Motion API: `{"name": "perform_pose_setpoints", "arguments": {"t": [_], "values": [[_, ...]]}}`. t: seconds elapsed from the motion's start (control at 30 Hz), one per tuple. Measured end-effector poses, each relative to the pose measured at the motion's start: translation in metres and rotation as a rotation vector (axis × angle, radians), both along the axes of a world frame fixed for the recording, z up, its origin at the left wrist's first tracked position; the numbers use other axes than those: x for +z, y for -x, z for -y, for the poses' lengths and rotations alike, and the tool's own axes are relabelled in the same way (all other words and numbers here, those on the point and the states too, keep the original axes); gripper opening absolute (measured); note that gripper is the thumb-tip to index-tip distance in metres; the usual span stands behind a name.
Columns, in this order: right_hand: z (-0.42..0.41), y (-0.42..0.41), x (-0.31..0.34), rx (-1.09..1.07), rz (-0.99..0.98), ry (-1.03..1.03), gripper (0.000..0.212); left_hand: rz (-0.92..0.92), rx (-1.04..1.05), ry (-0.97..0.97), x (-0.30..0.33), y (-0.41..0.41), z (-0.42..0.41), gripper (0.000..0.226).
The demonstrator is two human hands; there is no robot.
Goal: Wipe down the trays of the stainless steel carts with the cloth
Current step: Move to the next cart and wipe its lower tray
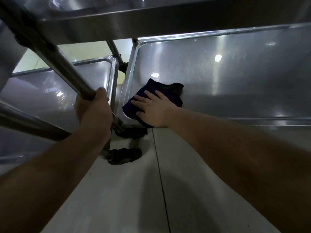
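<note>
Down low between two stainless steel carts, a person's right hand (152, 109) presses flat, fingers (140, 99) straight and spread, on a dark cloth (156, 91) lying in the near left corner of the right cart's lower tray (235, 78). The cloth is crumpled, one edge spilling over the tray's front rim beneath the palm. The left hand (94, 110) grips a slanted steel tube (67, 68) of the left cart's frame, fingers curled tightly around it.

The right tray's brushed metal floor is streaked and faintly speckled, and it mirrors several round ceiling lights as bright spots. Its raised rim (202, 33) runs along the back and curves down the left side. Just beside it, across a narrow gap, sits the left cart's lower tray (50, 91), also glossy, with a wet-looking sheen and one bright reflection near its front. An upper shelf (117, 19) of steel crosses the top of the view, dark on its underside.

Below the trays, two black caster wheels (124, 156) stand on a pale tiled floor (134, 199), where a thin dark grout line (161, 182) runs toward the camera. A soft shadow falls across the tiles between the two bare forearms. Through the gap behind the carts, a strip of lighter, yellowish floor (75, 52) shows.
</note>
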State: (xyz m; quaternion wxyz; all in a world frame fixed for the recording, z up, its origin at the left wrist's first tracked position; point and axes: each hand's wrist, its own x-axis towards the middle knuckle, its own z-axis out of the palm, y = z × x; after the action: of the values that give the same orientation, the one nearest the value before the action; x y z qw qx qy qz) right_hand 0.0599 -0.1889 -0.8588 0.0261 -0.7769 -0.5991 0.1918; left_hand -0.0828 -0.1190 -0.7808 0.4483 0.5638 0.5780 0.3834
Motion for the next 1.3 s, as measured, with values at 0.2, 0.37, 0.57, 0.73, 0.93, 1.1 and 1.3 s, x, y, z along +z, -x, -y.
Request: {"name": "perform_pose_setpoints", "arguments": {"t": [0.2, 0.37, 0.57, 0.73, 0.93, 1.1, 1.3], "values": [[0.01, -0.004, -0.001, -0.006, 0.006, -0.018, 0.059, -0.166, -0.127, 0.057, -0.005, 0.016, 0.016, 0.035], [0.047, -0.016, -0.003, -0.095, 0.032, -0.068, 0.058, -0.254, -0.249, 0.14, -0.044, 0.048, 0.061, 0.05], [0.131, -0.063, -0.002, -0.191, 0.063, -0.003, 0.059, -0.291, -0.515, 0.007, -0.05, 0.016, 0.084, 0.038], [0.208, -0.109, -0.006, -0.419, 0.103, 0.037, 0.058, -0.451, -0.845, -0.431, -0.061, -0.034, 0.072, 0.035], [0.244, -0.168, -0.005, -0.808, 0.071, 0.078, 0.06, -0.682, -0.947, -0.613, -0.087, -0.096, 0.074, 0.044], [0.196, -0.201, -0.009, -0.964, 0.025, 0.076, 0.063, -0.835, -0.879, -0.655, -0.111, -0.098, 0.085, 0.045], [0.097, -0.208, -0.007, -0.734, 0.049, 0.045, 0.064, -0.832, -0.869, -0.669, -0.117, -0.1, 0.087, 0.043]]}}
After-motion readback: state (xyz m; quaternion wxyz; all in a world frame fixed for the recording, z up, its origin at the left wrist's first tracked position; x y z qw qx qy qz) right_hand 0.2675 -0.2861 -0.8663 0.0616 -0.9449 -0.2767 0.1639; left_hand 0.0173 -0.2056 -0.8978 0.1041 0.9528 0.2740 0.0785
